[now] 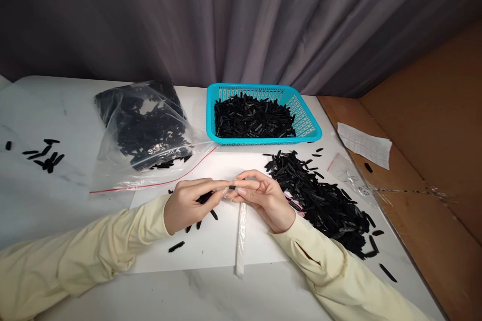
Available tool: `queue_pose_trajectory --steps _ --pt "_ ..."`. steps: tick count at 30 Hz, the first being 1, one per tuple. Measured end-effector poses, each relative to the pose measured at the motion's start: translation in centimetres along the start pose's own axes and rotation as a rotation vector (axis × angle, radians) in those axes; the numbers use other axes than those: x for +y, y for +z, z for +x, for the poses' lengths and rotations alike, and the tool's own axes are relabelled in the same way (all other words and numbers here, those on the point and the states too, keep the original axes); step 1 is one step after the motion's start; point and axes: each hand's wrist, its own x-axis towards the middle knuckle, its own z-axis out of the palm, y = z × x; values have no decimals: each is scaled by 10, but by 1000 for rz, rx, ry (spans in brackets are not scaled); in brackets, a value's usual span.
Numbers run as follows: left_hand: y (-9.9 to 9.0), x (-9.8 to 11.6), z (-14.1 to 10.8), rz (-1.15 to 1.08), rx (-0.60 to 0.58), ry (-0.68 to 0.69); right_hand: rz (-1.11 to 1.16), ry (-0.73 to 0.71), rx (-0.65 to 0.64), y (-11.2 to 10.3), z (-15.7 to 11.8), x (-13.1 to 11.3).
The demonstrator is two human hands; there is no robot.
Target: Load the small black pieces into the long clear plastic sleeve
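My left hand point(192, 203) and my right hand point(271, 201) meet above a white sheet point(222, 256), fingertips pinched together. Between them they grip a small black strip point(232, 187), mostly covered by the fingers. Under my right hand a narrow white strip in clear wrap point(241, 241) lies lengthwise on the sheet. Loose black strips point(199, 221) are scattered below my left hand. To the right of my right hand spreads a large heap of black strips point(320, 198), with a bit of pink showing at its edge.
A blue basket point(315, 133) full of black strips stands at the back. Left of it lies a clear zip bag point(113, 173) holding more. A few strips point(48, 155) lie far left. Right are a small clear bag point(348, 175), a paper slip point(367, 146) and cardboard point(433, 125).
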Motion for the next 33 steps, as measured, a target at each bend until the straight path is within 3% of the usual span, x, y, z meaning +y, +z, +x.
queue_pose_trajectory --steps 8,13,16,22,25,27,31,33 --pt "0 0 0 -12 -14 -27 10 12 6 0 0 -1" --pt "0 -1 1 -21 8 -55 -54 -64 71 -1 -2 -1" --pt "1 -2 1 -2 23 -79 -195 -205 133 3 -5 -16" --pt "1 -4 -2 18 26 -129 -704 -718 288 5 18 -84" --pt "0 -4 -1 28 17 -177 -1181 -796 210 6 31 -100" --pt "1 -4 -1 26 -9 -230 -1430 -853 112 13 30 -95" --pt "1 -6 -1 -41 -46 -336 -1508 -818 -198 35 15 -59" --pt "2 -7 -2 -91 -40 -343 -1498 -800 -286 42 10 -42"
